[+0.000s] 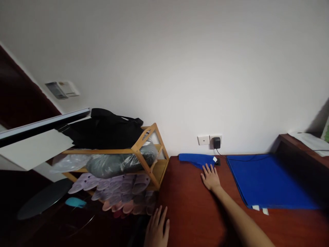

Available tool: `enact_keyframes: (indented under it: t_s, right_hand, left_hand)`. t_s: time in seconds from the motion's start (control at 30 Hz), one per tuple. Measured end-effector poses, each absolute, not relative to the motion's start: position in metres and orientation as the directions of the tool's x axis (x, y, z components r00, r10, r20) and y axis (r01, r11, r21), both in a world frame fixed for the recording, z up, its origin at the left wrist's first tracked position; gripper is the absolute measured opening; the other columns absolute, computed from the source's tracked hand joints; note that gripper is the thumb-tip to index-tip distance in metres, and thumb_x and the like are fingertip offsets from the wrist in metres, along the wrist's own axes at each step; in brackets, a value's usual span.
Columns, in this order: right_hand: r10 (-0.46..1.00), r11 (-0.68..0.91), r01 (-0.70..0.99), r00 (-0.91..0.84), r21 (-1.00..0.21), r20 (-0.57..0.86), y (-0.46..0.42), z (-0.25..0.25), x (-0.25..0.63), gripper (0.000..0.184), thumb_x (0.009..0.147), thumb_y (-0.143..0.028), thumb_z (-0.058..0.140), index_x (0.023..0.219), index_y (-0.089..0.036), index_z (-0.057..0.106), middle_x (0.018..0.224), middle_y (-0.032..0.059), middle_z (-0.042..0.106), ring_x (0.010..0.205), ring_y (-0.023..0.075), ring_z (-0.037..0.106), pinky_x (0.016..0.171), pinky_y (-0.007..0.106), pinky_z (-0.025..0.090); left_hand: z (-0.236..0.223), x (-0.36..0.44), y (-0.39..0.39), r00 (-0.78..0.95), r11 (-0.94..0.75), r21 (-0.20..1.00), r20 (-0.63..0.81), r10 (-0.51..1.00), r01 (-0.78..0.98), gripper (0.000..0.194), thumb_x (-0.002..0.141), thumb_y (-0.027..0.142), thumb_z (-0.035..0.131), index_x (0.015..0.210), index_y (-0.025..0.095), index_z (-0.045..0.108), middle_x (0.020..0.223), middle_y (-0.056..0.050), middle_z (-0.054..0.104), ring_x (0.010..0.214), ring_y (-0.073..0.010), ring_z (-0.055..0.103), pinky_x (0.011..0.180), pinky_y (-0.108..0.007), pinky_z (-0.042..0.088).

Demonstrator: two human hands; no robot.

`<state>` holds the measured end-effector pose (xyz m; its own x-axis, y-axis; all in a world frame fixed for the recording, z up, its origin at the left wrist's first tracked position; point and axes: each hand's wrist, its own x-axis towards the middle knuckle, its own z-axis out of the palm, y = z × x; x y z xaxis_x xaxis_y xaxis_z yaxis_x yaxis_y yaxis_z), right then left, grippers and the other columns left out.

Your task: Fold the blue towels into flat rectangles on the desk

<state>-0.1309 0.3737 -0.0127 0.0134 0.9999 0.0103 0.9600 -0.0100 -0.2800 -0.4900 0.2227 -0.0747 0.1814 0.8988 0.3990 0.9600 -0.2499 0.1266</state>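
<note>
Against a plain pale wall, see a glossy red-brown wooden tabletop. Above its rear edge, note two white wall plates, the right one fitted with a black plug-in adapter. From the adapter, trace a thin black cord rightward to a large folded sheet of deep blue fabric, lying flat with two white tags at its near edge.

Locate a small strip of blue cloth left of the sheet, flat near the wall, with a white tag at its right end. Find the right hand palm down, open, fingers spread, fingertips at the near edge of the strip; see nothing gripped.

Find the left hand at the left edge of the tabletop, open, fingers extended, with nothing visibly held; cannot tell if touching wood.

At left, record a light wooden rack bearing a black fabric bag, plastic-wrapped grey bundles and, lower down, rows of lilac and pink slippers.
</note>
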Motion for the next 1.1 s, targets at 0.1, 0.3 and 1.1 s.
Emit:
enact_keyframes:
  t_s: [0.1, 0.3, 1.1]
  right_hand:
    - [0.999, 0.055, 0.947, -0.051, -0.316, 0.02, 0.316, -0.023, -0.15, 0.067, 0.103, -0.051, 0.027, 0.16, -0.017, 0.031, 0.169, 0.0084, 0.021, 0.157, 0.0335, 0.013, 0.126, 0.052, 0.011]
    - [0.997, 0.076, 0.914, -0.071, -0.398, 0.026, 0.162, -0.032, -0.178, 0.061, 0.1, -0.04, 0.036, 0.159, -0.022, 0.035, 0.167, 0.005, 0.025, 0.155, 0.0346, 0.022, 0.125, 0.054, 0.019]
    - [0.851, -0.212, -0.581, 0.286, -0.786, -0.441, -0.032, -0.012, -0.174, 0.055, 0.043, -0.059, 0.088, 0.073, -0.022, 0.06, 0.061, -0.0019, 0.063, 0.052, 0.0189, 0.066, 0.052, 0.03, 0.053]
  left_hand:
    - [-0.072, -0.485, 0.222, 0.161, -0.235, 0.144, 0.401, 0.902, 0.961, 0.05, 0.1, 0.038, 0.045, 0.15, 0.031, 0.051, 0.156, -0.005, 0.052, 0.143, -0.0295, 0.049, 0.113, -0.053, 0.047]
    - [-0.034, -0.471, 0.218, 0.158, -0.259, 0.172, 0.452, 0.878, 0.95, 0.044, 0.1, 0.034, 0.043, 0.136, 0.021, 0.063, 0.14, -0.01, 0.066, 0.13, -0.0285, 0.059, 0.111, -0.05, 0.047]
    - [0.014, -0.304, 0.024, 0.184, -0.16, 0.843, 0.074, 0.98, 0.513, 0.053, 0.08, 0.068, 0.058, 0.093, 0.02, 0.077, 0.101, -0.016, 0.077, 0.099, -0.0335, 0.071, 0.093, -0.047, 0.055]
